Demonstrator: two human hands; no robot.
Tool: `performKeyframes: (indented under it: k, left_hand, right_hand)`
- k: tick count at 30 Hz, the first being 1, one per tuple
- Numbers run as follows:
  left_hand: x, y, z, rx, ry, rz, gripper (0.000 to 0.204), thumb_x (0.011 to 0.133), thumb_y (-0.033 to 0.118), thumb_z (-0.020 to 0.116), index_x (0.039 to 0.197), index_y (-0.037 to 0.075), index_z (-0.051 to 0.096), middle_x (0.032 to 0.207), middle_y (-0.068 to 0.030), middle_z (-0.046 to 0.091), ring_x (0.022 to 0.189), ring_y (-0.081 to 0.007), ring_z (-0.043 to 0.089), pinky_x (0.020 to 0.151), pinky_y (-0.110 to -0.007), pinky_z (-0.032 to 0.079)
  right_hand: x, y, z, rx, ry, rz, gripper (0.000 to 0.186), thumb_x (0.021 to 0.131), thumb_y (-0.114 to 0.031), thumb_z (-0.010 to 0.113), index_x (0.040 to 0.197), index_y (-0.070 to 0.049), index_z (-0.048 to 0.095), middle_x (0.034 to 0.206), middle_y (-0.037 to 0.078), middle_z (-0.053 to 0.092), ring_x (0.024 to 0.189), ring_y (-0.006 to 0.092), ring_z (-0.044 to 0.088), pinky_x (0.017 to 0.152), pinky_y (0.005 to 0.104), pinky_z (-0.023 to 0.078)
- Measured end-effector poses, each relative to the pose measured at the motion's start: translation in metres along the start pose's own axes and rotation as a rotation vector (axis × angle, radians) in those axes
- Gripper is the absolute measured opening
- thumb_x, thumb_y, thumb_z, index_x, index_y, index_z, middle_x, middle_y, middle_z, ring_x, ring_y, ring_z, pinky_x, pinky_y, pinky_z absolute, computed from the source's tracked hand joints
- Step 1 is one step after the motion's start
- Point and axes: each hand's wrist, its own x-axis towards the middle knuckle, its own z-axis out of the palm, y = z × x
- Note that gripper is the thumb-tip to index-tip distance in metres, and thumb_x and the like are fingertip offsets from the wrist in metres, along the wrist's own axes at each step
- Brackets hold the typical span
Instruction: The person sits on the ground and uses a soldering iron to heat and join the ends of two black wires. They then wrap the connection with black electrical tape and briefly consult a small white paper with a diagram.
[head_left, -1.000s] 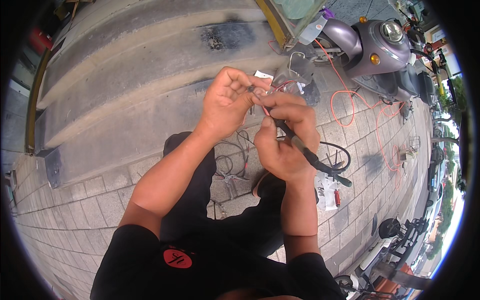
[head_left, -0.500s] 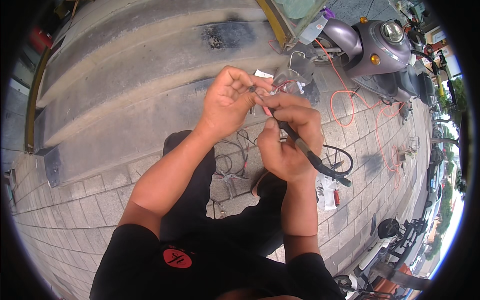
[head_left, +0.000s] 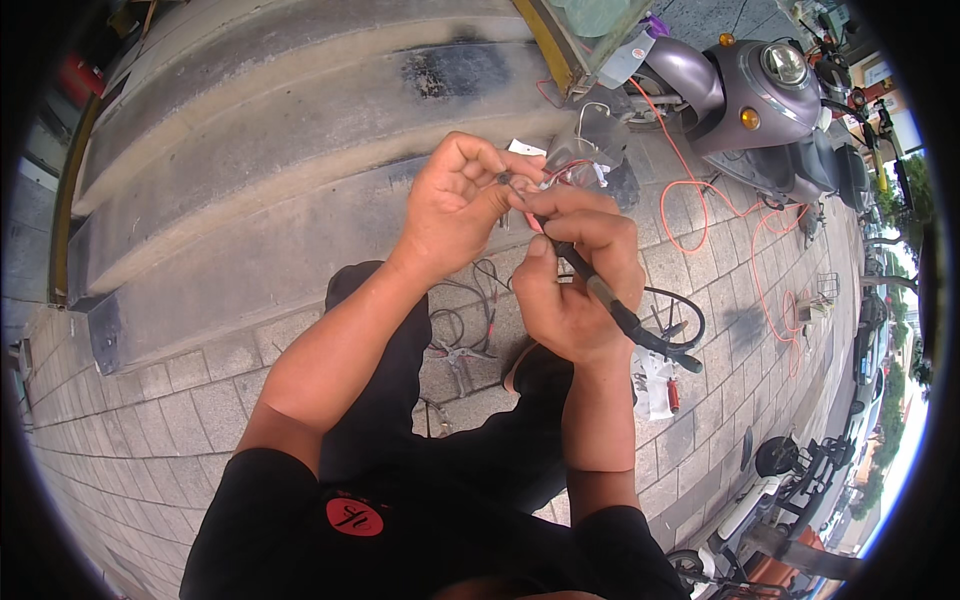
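My left hand (head_left: pixel 440 215) is closed in a pinch in front of me, with a small dark piece (head_left: pixel 504 178) at its thumb and fingertip. A thin wire seems to run from it toward the right fingertips; the exact join is too small to make out. My right hand (head_left: pixel 580 305) wraps round a thick black cable-like rod (head_left: pixel 640 335) with a grey band. Its front end points at the left fingertips, and the back end sticks out past the wrist. A reddish strip (head_left: pixel 534 222) shows between the hands. Fingers partly hide the rod's tip.
Pliers (head_left: pixel 460 356) and dark leads lie on the paving between my feet. A red-handled tool (head_left: pixel 673 395) rests by white paper (head_left: pixel 652 392). Beyond my hands are a clear plastic bag (head_left: pixel 603 128) and stone steps (head_left: pixel 300 150). An orange cord (head_left: pixel 683 184) runs toward a purple scooter (head_left: pixel 735 100).
My right hand and the rod have shifted very slightly to the left. The left hand keeps its place and its pinch.
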Motion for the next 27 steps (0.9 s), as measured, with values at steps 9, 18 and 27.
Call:
performKeyframes:
  k: [9, 18, 27]
  left_hand:
    - [-0.0003, -0.0008, -0.0014, 0.001, 0.001, -0.001, 0.029, 0.096, -0.004, 0.070, 0.109, 0.006, 0.046, 0.116, -0.0202, 0.070, 0.130, -0.0351, 0.061, 0.109, -0.047, 0.053]
    - [-0.0003, -0.0009, -0.0010, 0.006, 0.013, -0.014, 0.028, 0.097, -0.007, 0.068, 0.109, 0.006, 0.046, 0.116, -0.0200, 0.070, 0.130, -0.0341, 0.062, 0.108, -0.046, 0.055]
    - [-0.0010, -0.0025, -0.0019, 0.027, 0.018, -0.002, 0.028, 0.096, -0.011, 0.063, 0.111, 0.005, 0.045, 0.117, -0.0201, 0.069, 0.128, -0.0326, 0.063, 0.107, -0.045, 0.054]
  right_hand:
    - [0.0009, 0.0005, 0.0006, -0.006, 0.000, -0.009, 0.030, 0.081, 0.007, 0.069, 0.105, -0.003, 0.053, 0.111, 0.016, 0.070, 0.101, 0.0310, 0.073, 0.080, 0.0375, 0.059]
    - [0.0008, 0.0014, 0.0016, -0.016, 0.011, -0.010, 0.030, 0.080, 0.007, 0.069, 0.104, -0.003, 0.055, 0.111, 0.015, 0.070, 0.093, 0.0286, 0.073, 0.078, 0.0365, 0.059]
    - [0.0008, -0.0014, 0.0005, -0.015, -0.016, 0.029, 0.031, 0.078, 0.008, 0.068, 0.103, -0.005, 0.055, 0.109, 0.013, 0.069, 0.089, 0.0283, 0.071, 0.074, 0.0359, 0.058]
